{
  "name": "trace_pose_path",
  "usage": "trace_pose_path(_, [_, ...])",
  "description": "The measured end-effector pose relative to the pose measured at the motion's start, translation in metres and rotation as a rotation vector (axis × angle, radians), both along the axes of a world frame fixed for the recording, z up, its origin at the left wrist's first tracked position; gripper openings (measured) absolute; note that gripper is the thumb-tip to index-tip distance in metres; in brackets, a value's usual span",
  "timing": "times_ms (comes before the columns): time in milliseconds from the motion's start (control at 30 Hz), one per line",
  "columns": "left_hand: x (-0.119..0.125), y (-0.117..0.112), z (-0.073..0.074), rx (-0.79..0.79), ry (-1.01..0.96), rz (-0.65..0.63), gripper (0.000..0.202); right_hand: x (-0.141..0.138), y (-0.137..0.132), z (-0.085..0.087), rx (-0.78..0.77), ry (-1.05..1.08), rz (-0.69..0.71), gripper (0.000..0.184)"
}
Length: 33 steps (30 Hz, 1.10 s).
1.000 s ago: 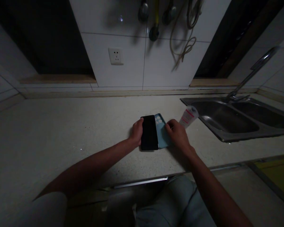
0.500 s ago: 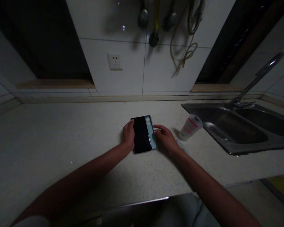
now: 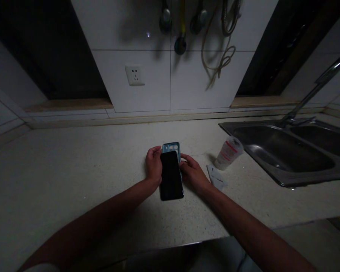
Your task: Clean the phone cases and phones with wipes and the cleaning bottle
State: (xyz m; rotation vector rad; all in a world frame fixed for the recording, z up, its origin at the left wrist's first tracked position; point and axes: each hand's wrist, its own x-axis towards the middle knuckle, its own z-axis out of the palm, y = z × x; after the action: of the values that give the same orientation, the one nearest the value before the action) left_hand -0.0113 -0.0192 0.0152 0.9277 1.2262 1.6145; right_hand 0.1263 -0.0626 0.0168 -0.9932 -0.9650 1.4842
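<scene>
A black smartphone (image 3: pixel 171 177), screen up, lies over a light blue phone case (image 3: pixel 171 145). The phone sits lower than the case, so the case's top strip with its camera cutouts shows beyond the phone's upper edge. Along the left side, my left hand (image 3: pixel 154 164) is closed on the phone, with fingers by the case's upper left corner. My right hand (image 3: pixel 192 172) pinches the case at the right side, thumb close to the phone's edge. The lower part of the case is hidden under the phone.
To the right stand a plastic cup (image 3: pixel 229 153) with red print and a small pale packet (image 3: pixel 217 177) on the counter (image 3: pixel 102 158). Farther right is a steel double sink (image 3: pixel 283 183) with a faucet (image 3: pixel 314 90). A socket (image 3: pixel 135 75) and pipes are on the tiled wall.
The phone has slid from the case's left side to its lower end, uncovering the camera cutouts along the top. Both hands stay on the sides. More of the pale packet shows.
</scene>
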Motion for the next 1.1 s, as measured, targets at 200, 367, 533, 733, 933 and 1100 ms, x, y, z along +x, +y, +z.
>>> trace_pose_path(200, [0.000,0.002,-0.001,-0.008,-0.064,0.013,0.014,-0.007,-0.006,0.003,0.024,0.000,0.063,0.069])
trace_pose_path(367, [0.001,0.001,0.001,-0.047,-0.155,-0.057,0.027,-0.006,-0.004,0.001,-0.001,0.015,-0.017,0.069])
trace_pose_path(533, [0.004,-0.006,0.008,-0.148,-0.244,-0.264,0.055,0.000,-0.001,0.002,-0.050,-0.017,-0.107,0.062])
trace_pose_path(733, [-0.001,-0.006,0.013,-0.205,-0.392,-0.521,0.071,0.008,0.005,0.003,-0.088,-0.077,-0.237,0.049])
trace_pose_path(933, [-0.006,-0.002,0.009,-0.193,-0.353,-0.585,0.058,0.010,0.007,0.002,-0.111,-0.083,-0.247,0.048])
trace_pose_path(1100, [-0.007,0.000,0.005,-0.181,-0.371,-0.531,0.057,0.015,0.003,0.012,-0.130,0.004,-0.045,0.046])
